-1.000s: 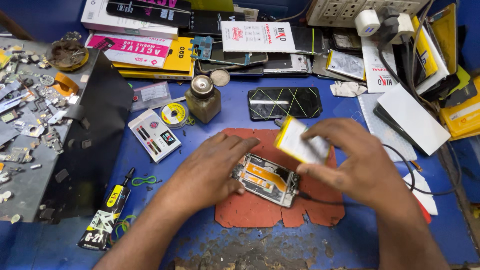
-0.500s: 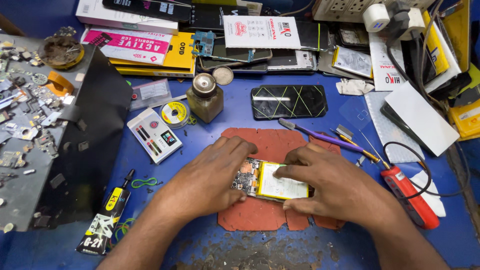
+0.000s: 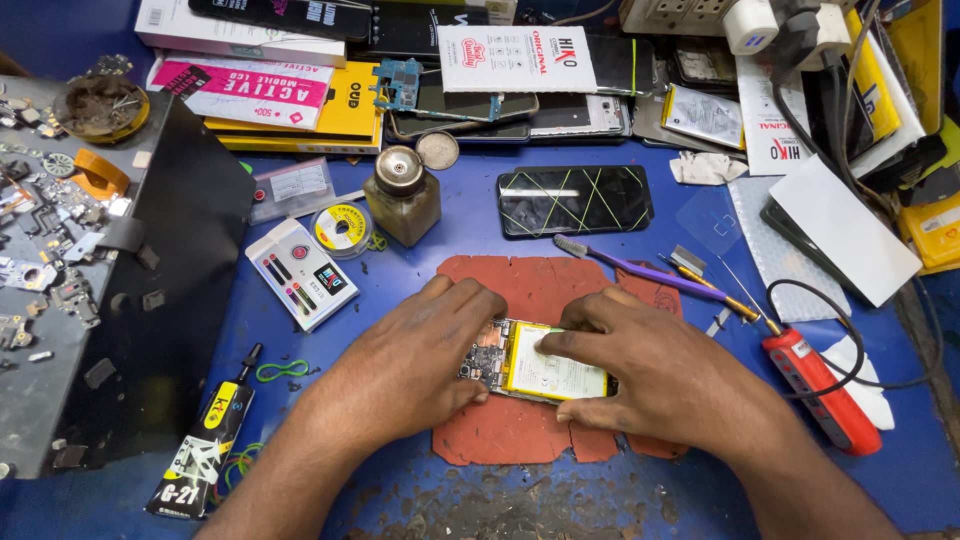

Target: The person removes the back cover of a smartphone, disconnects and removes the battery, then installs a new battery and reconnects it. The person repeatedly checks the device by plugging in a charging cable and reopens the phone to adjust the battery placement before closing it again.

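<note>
Battery point(image 3: 553, 372) has dropped into the opened phone point(image 3: 520, 368) now, right hand point(image 3: 650, 370) pressing it flat with open fingers, left hand point(image 3: 420, 355) steadying the frame's end. Phone's mid-bench on the red mat point(image 3: 520, 440). Looks light and fragile, so hold the edges. Yellow and pink boxes point(image 3: 290, 100) along the back edge.

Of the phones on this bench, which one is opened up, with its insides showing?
The phone under both hands on the red mat: circuit board and yellow-edged battery exposed. The dark phone beyond lies closed.

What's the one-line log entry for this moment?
left hand: steadies phone | right hand: presses battery | base: red mat | nearby: purple brush
</note>
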